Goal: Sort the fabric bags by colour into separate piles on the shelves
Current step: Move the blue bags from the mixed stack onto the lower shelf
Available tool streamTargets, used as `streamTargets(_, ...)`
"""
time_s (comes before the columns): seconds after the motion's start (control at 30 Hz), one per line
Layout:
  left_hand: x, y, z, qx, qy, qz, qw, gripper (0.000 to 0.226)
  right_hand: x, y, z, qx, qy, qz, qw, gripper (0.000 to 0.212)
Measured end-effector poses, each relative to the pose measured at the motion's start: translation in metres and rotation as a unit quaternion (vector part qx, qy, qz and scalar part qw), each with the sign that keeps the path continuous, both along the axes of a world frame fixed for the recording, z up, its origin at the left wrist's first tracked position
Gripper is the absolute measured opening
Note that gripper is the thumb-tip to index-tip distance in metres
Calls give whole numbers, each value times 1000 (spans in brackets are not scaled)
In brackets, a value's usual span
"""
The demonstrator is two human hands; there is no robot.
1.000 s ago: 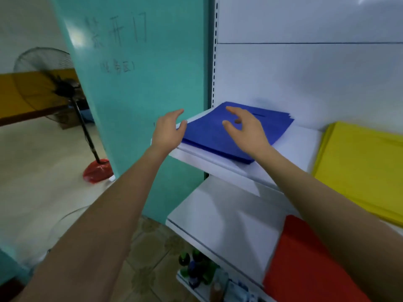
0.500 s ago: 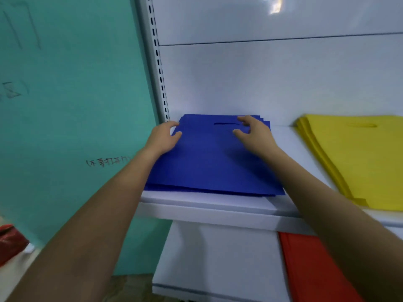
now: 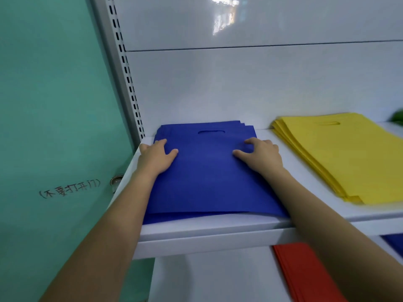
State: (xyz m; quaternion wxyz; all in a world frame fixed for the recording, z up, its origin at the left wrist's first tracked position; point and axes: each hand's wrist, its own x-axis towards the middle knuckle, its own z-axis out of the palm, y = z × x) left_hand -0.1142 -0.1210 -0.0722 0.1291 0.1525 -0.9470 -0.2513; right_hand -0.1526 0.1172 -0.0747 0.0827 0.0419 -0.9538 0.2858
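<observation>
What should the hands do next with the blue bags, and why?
Probably nudge the blue pile square. The left hand and right hand both rest on top of it, and its back right corners stick out in steps, so the bags are not lined up yet.

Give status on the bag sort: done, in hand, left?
Done: yellow pile on the upper shelf, red pile on the lower shelf. In hand: left hand and right hand rest on the blue pile. Left: a blue piece at lower right and something green at far right, unclear if sorted.
</observation>
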Motion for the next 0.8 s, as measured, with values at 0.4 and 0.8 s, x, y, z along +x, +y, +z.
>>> streamTargets(0.4,-12,-12,-5,24,103,-11,994,50,-1,3,-4,-116,101,44,987,34)
streamTargets(0.8,-6,-12,0,78,220,-10,972,21,-2,4,-5,-183,112,31,976,34)
